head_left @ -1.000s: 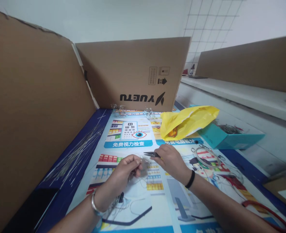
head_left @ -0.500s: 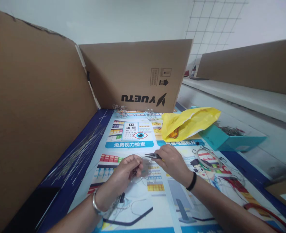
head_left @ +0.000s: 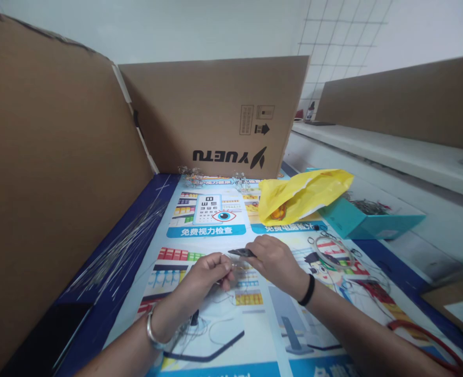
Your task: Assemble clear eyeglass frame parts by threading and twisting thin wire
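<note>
My left hand [head_left: 212, 272] pinches a thin bent wire [head_left: 237, 267], whose fine loops stick out to the right of the fingertips. My right hand [head_left: 273, 262] is closed around a pair of pliers [head_left: 242, 253]. The dark jaws point left, just above the left fingertips and close to the wire; whether they touch it I cannot tell. Most of the pliers' handles are hidden in the palm. Below the left wrist, loose thin wire [head_left: 184, 335] lies tangled on the printed poster sheet [head_left: 261, 314].
Straight wire lengths [head_left: 117, 246] lie at the left. Wire pieces [head_left: 192, 177] sit by the back cardboard panel [head_left: 216, 115]. A yellow bag [head_left: 310, 193], a teal box [head_left: 388, 226] of wire bits, a wire coil [head_left: 331, 251] and a red-handled tool [head_left: 428, 340] are on the right.
The pliers' jaws have tilted slightly and sit nearer the left fingertips. More of the bent wire shows beside the left fingers. The whole view has shifted a little.
</note>
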Demonstrator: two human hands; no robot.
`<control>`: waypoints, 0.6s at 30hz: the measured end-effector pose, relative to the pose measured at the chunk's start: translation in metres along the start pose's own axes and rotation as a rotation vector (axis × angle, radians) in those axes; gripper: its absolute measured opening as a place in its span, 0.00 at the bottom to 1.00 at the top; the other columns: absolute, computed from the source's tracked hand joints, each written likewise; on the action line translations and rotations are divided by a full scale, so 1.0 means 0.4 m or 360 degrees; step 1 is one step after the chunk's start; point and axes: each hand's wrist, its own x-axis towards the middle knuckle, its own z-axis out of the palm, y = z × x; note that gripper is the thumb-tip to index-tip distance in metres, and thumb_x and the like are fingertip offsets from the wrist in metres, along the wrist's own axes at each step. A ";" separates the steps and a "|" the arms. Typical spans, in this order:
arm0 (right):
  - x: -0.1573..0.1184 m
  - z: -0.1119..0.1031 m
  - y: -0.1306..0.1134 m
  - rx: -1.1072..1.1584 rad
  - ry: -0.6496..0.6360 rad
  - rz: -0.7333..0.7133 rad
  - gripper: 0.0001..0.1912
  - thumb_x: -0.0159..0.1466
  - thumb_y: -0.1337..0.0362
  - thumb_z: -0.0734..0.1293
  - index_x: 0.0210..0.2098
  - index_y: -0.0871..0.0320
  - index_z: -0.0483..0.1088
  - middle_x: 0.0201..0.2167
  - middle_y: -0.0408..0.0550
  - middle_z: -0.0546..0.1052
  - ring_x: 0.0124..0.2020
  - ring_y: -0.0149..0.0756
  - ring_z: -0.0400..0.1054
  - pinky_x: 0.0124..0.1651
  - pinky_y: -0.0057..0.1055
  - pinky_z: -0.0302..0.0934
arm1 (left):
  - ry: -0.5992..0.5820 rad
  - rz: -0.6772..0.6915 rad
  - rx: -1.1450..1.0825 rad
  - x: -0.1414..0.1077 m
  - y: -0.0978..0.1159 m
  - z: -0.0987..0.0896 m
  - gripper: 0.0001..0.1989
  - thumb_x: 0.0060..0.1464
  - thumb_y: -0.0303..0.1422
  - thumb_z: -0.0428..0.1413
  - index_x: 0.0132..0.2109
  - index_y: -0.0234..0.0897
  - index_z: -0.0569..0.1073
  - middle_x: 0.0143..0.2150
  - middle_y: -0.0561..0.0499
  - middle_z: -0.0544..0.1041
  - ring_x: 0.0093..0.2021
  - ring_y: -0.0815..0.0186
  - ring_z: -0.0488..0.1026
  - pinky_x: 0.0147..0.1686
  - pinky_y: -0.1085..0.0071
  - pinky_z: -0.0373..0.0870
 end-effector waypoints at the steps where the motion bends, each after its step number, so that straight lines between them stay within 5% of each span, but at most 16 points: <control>1: 0.001 -0.001 -0.002 0.0003 -0.0024 0.0002 0.09 0.62 0.61 0.62 0.29 0.59 0.70 0.25 0.46 0.70 0.31 0.34 0.61 0.37 0.29 0.53 | -0.0001 -0.0004 0.0018 -0.001 0.000 0.001 0.08 0.50 0.33 0.57 0.28 0.33 0.68 0.24 0.52 0.72 0.21 0.74 0.65 0.24 0.76 0.57; 10: 0.014 -0.028 -0.011 -0.0093 -0.0203 -0.0070 0.13 0.62 0.56 0.62 0.27 0.59 0.69 0.26 0.46 0.69 0.31 0.34 0.59 0.36 0.30 0.49 | -0.0029 0.0030 -0.0110 0.003 -0.010 -0.006 0.08 0.50 0.33 0.57 0.27 0.34 0.68 0.25 0.52 0.72 0.21 0.74 0.65 0.25 0.77 0.58; 18: 0.023 -0.066 -0.014 -0.0356 -0.0283 -0.0163 0.07 0.59 0.60 0.65 0.28 0.57 0.67 0.28 0.46 0.68 0.33 0.38 0.57 0.35 0.33 0.45 | -0.0019 0.0073 -0.0166 0.004 -0.012 -0.009 0.08 0.52 0.33 0.55 0.28 0.33 0.68 0.24 0.52 0.70 0.20 0.75 0.63 0.23 0.77 0.55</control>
